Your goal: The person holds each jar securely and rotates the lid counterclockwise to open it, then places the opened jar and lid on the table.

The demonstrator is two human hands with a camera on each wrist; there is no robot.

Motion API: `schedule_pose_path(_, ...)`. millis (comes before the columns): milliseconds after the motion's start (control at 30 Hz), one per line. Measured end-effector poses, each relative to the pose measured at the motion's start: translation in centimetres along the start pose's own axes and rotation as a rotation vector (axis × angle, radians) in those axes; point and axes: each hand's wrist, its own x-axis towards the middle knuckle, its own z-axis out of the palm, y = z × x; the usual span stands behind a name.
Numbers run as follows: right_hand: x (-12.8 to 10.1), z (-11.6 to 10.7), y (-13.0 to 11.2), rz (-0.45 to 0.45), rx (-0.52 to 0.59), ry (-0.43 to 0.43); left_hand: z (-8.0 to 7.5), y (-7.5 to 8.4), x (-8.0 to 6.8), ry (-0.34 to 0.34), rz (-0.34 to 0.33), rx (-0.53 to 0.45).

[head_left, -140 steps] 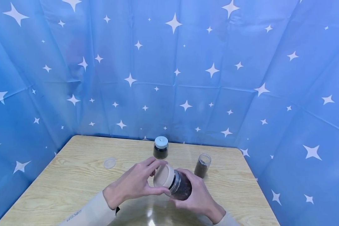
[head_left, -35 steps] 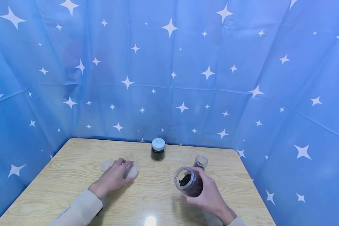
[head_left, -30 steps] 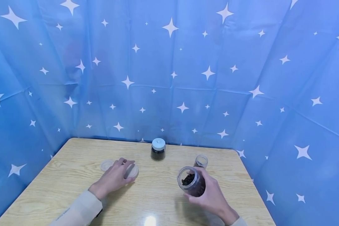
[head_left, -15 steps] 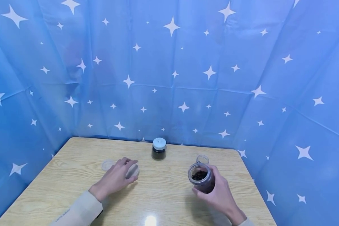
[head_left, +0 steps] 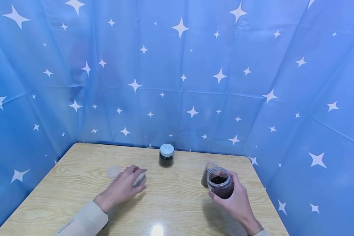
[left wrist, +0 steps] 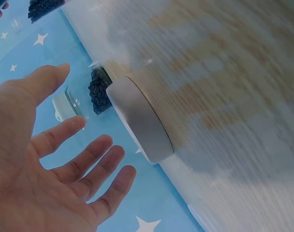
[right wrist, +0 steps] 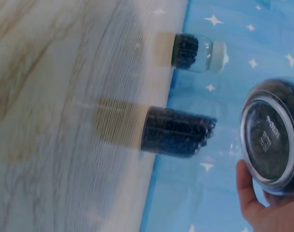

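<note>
My right hand point(head_left: 237, 201) holds an open clear jar point(head_left: 222, 190) of dark beans, fingers around its side, mouth tilted toward me. The jar is raised off the table, its round base point(right wrist: 268, 140) showing in the right wrist view. Just behind it stands a slimmer open jar point(head_left: 205, 179), partly hidden, filled with dark beans point(right wrist: 178, 131). My left hand point(head_left: 122, 186) hovers with spread fingers by a beige round lid point(head_left: 140, 179). In the left wrist view a gap shows between the fingers and the lid point(left wrist: 139, 121), which rests on the table.
A small jar point(head_left: 166, 160) of dark beans with a pale blue lid stands near the table's back edge. A thin clear disc point(head_left: 113, 171) lies left of the beige lid. A star-patterned blue curtain point(head_left: 177, 98) surrounds the wooden table point(head_left: 171, 209).
Earlier both hands gripped the lidded jar. Its lid now lies on the table at left, released by my left hand. My right hand has carried the jar rightward, beside the slim jar.
</note>
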Motion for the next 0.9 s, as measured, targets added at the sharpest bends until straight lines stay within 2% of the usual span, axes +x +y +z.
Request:
schedule_pose_path(267, 0.4, -0.7, 0.5, 0.046, 0.087, 0.050, -0.1, 0.9, -0.2, 0.023, 0.050, 0.001)
schedule_pose_path(567, 1.1, -1.5, 1.2, 0.156, 0.078, 0.068, 0.0, 1.9, -0.3, 0.028, 0.101, 0.009)
schedule_pose_path(767, 1.7, -1.7, 2.2, 0.199, 0.094, 0.062, 0.2, 2.7, -0.3, 0.029, 0.104, 0.022)
schedule_pose_path(900, 2.2, -1.9, 2.9, 0.264, 0.094, 0.037, 0.4, 3.0, -0.3, 0.013, 0.098, 0.025)
